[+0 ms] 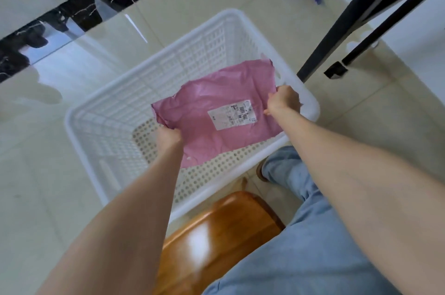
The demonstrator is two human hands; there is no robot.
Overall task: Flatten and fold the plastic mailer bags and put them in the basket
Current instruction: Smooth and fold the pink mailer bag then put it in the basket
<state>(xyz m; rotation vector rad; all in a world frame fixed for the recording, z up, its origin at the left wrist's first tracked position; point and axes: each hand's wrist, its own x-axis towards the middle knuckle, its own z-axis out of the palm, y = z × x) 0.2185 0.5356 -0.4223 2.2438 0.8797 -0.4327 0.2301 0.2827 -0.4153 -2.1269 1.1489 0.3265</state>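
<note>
a person's left hand (168, 135) and right hand (283, 100) each pinched, fingers clamped, an opposite edge of a pink plastic mailer bag (216, 114), which hung spread above the open white basket (310, 106) on the tiled floor (48, 174). the slick, still creased film looked liable to slide from either pinch or balloon open again once dropped in.

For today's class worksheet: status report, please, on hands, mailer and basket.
Left hand and right hand both grip pink mailer, label up. Held over white basket, not released. Nothing in the way.
</note>
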